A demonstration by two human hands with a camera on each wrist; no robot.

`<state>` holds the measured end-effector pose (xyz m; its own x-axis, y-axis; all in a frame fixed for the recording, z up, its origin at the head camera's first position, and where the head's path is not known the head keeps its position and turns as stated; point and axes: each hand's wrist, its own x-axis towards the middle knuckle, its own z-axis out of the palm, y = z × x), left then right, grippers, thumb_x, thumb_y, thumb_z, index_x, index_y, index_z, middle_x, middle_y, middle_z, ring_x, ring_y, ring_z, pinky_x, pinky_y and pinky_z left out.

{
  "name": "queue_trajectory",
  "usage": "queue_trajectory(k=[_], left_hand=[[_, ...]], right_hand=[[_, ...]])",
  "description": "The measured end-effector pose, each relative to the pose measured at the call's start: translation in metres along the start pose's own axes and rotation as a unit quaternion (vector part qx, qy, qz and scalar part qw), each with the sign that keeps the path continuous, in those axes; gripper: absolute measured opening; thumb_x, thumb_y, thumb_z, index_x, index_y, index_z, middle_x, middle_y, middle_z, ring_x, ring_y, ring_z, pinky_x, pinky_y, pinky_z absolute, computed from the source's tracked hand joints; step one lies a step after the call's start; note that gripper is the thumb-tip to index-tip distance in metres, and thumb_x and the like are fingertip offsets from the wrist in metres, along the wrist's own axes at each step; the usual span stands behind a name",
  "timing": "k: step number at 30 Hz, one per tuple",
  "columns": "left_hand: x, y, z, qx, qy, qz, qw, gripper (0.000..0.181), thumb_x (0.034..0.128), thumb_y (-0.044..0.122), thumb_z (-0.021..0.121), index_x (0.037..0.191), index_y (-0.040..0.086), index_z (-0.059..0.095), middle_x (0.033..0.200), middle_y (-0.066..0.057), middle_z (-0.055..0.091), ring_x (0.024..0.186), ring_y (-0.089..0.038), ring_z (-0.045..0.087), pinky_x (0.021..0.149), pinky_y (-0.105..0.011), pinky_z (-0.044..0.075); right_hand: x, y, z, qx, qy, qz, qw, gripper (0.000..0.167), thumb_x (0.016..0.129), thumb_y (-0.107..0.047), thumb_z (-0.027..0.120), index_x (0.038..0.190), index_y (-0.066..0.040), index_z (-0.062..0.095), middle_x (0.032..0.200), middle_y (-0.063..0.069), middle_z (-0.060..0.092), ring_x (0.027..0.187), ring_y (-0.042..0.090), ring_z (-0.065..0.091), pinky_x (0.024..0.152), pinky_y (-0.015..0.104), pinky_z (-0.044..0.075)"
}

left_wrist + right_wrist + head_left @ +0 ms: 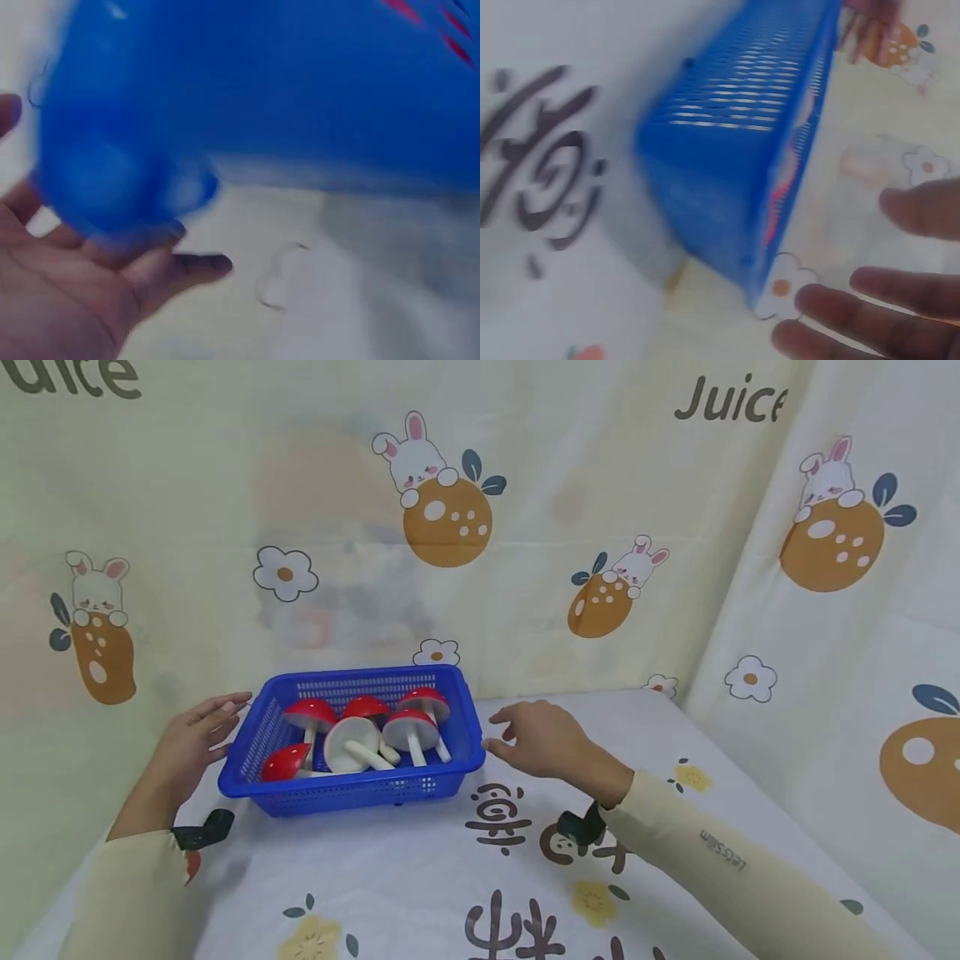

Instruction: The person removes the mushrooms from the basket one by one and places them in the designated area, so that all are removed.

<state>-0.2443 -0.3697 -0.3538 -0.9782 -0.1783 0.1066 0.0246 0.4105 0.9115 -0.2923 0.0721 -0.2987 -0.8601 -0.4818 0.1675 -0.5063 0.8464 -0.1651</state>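
A blue plastic basket (352, 792) with slotted sides stands on the covered table, holding several toy mushrooms (352, 743) with red caps and white stems. My left hand (191, 743) is at the basket's left end, fingers extended beside the rim; in the left wrist view the blurred basket corner (105, 172) lies over or against these fingers, and contact is hard to tell. Just off the right end, my right hand (543, 739) has its fingers loosely bent toward the rim. The right wrist view shows a gap between those fingers (870, 322) and the basket wall (705, 172).
A white tablecloth (405, 893) with dark lettering and yellow flowers covers the table. Behind the basket hangs a cream curtain (525, 610) printed with rabbits and oranges, and it continues along the right side.
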Motion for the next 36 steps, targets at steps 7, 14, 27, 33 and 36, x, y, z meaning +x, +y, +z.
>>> queue_trajectory(k=[7,14,27,33,36], left_hand=[[0.008,-0.038,0.004,-0.140,-0.075,-0.022,0.9870,0.059,0.1028,0.049,0.039,0.157,0.030,0.025,0.166,-0.017,0.007,0.148,-0.048,0.017,0.099,-0.031,0.053],[0.004,-0.050,0.017,-0.210,-0.083,-0.012,0.9741,0.055,0.1052,0.041,0.036,0.157,0.033,0.020,0.166,-0.016,-0.004,0.150,-0.048,0.007,0.088,-0.017,0.053],[0.007,-0.059,0.024,-0.209,-0.055,0.010,0.9762,0.054,0.1058,0.041,0.034,0.157,0.030,0.022,0.167,-0.013,0.002,0.151,-0.044,0.012,0.115,-0.043,0.035],[0.010,-0.061,0.026,-0.202,-0.046,0.009,0.9782,0.054,0.1052,0.041,0.035,0.156,0.031,0.022,0.167,-0.012,0.003,0.151,-0.044,0.011,0.117,-0.060,0.022],[0.012,-0.062,0.027,-0.197,-0.042,0.007,0.9794,0.054,0.1051,0.041,0.035,0.157,0.031,0.022,0.167,-0.012,0.003,0.151,-0.044,0.011,0.117,-0.060,0.023]], right_hand=[[0.042,-0.025,0.000,0.048,0.005,-0.012,0.9988,0.034,0.089,-0.030,0.072,0.116,-0.011,0.072,0.099,0.005,0.076,0.080,0.017,0.072,0.060,0.027,0.058],[0.083,-0.037,0.026,0.060,-0.017,0.018,0.9979,0.031,0.087,-0.021,0.072,0.115,-0.009,0.073,0.096,0.005,0.074,0.072,0.015,0.065,0.059,0.026,0.057],[0.116,-0.037,0.061,0.052,-0.039,0.048,0.9967,0.014,0.076,-0.014,0.077,0.076,-0.009,0.065,0.071,0.003,0.062,0.065,0.019,0.055,0.053,0.029,0.045],[0.123,-0.039,0.076,-0.010,-0.028,0.054,0.9981,0.016,0.077,-0.017,0.079,0.081,-0.010,0.066,0.073,0.003,0.065,0.065,0.019,0.058,0.054,0.031,0.050],[0.126,-0.042,0.081,-0.039,-0.028,0.046,0.9978,0.020,0.078,-0.020,0.080,0.092,-0.010,0.070,0.079,0.003,0.068,0.068,0.019,0.060,0.058,0.032,0.055]])
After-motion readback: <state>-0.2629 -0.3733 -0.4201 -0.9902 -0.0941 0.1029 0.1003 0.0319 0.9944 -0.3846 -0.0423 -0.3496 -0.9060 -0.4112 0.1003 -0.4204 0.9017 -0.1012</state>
